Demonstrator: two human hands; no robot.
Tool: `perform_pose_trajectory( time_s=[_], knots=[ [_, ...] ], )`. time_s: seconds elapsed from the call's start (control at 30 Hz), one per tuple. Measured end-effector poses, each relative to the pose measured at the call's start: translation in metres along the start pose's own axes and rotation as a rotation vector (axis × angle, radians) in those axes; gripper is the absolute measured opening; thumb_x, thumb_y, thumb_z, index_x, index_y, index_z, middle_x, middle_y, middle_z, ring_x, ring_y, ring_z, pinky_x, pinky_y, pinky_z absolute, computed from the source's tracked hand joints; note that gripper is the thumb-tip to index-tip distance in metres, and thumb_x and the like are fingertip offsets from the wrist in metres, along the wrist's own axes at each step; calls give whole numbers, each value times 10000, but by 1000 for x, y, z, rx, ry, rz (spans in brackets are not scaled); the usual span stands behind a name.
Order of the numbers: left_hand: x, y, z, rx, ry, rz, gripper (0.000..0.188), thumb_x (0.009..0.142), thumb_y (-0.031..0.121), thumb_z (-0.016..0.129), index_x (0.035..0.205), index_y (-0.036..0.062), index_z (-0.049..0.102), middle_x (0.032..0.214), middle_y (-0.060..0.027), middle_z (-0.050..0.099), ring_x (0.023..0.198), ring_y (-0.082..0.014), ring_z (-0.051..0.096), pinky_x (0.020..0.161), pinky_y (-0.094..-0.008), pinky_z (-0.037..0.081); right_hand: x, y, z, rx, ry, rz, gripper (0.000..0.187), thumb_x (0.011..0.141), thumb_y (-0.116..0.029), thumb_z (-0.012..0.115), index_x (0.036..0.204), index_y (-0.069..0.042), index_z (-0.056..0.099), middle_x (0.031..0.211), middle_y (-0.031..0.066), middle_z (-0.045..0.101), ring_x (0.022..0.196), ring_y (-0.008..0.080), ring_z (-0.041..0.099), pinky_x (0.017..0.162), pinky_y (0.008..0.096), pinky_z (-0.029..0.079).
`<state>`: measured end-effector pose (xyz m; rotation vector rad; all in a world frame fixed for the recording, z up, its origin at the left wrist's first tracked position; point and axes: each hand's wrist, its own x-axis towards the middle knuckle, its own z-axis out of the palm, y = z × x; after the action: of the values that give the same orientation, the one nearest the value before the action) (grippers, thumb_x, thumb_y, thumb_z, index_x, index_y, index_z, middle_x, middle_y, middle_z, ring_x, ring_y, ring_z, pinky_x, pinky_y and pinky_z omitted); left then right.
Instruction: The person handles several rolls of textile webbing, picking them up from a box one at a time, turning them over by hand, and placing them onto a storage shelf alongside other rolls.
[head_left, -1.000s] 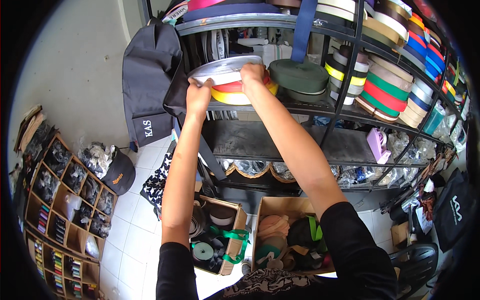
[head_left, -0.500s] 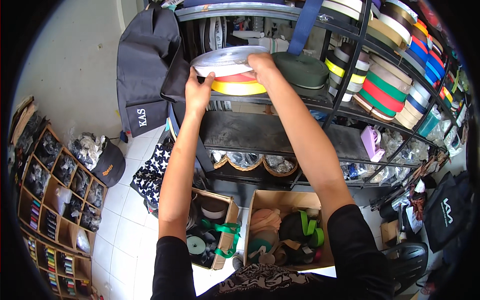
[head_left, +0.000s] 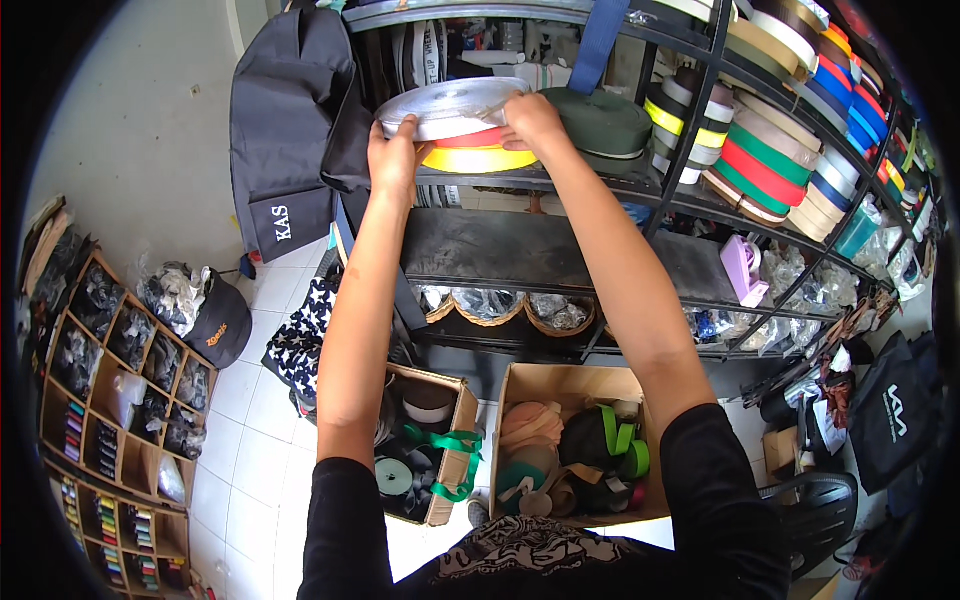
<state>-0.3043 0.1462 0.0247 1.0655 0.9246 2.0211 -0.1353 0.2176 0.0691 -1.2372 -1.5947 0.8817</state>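
A wide white webbing roll (head_left: pixel 450 108), its top shiny like clear plastic, lies on a red roll (head_left: pixel 485 139) and a yellow roll (head_left: pixel 480 160) on the black shelf. My left hand (head_left: pixel 394 160) grips its left edge, thumb on top. At the right edge, my right hand (head_left: pixel 531 124) is closed on the same roll; some of its fingers are hidden behind the wrist and plastic. Just right of that hand sits a dark green webbing roll (head_left: pixel 600 122), with a blue strap (head_left: pixel 600 45) hanging above it.
Striped stacks of webbing rolls (head_left: pixel 765 160) fill the right shelves. Below are wicker baskets (head_left: pixel 488 303) and a lilac tape dispenser (head_left: pixel 742 270). Two cardboard boxes (head_left: pixel 575 372) of rolls stand at my feet. A dark bag (head_left: pixel 290 130) hangs left; a wooden cubby rack (head_left: pixel 120 420) stands lower left.
The view has shifted slightly. My left thumb has moved onto the top of the white roll, and my right hand has shifted a little along its right edge.
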Motion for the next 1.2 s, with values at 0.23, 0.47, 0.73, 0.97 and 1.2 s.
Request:
perform_pose_trajectory(
  time_s=[0.23, 0.47, 0.73, 0.97, 1.2],
  knots=[
    [-45, -2, -1, -88, 67, 1, 692, 919, 136, 503, 1415, -99, 81, 1286, -261, 431, 1036, -336, 593, 854, -348, 533, -44, -6, 2, 131, 115, -33, 444, 937, -274, 425, 906, 127, 615, 760, 243, 657, 621, 285, 685, 524, 323, 584],
    [-136, -34, 3, -74, -82, -161, 476, 941, 156, 485, 1294, -140, 363, 1231, -234, 496, 1047, -324, 597, 863, -373, 526, -93, 63, -43, 149, 1, -92, 372, 947, -270, 470, 1036, 67, 598, 877, 172, 651, 679, 213, 669, 611, 292, 558],
    [-292, -163, -53, 105, -422, -623, 362, 933, 218, 521, 1186, -41, 515, 1111, -152, 614, 912, -251, 646, 767, -335, 545, -245, 302, -110, -84, -556, 448, 336, 924, -319, 521, 1054, -25, 620, 829, 94, 652, 707, 167, 652, 600, 277, 540],
    [-438, -260, -100, 1013, -751, -549, 313, 798, 149, 637, 1044, -45, 619, 756, -169, 666, 681, -203, 678, 653, -303, 531, -447, 491, -107, -29, -642, 1006, 305, 916, -267, 526, 1018, 5, 617, 782, 108, 652, 631, 183, 646, 555, 299, 540],
    [-477, -300, -68, 1184, -893, -846, 364, 723, 141, 692, 1046, -18, 635, 844, -216, 666, 822, -367, 649, 731, -416, 516, -479, 519, -88, -106, -594, 992, 272, 891, -241, 551, 949, 7, 646, 757, 126, 671, 641, 213, 666, 607, 325, 532]
  ],
)
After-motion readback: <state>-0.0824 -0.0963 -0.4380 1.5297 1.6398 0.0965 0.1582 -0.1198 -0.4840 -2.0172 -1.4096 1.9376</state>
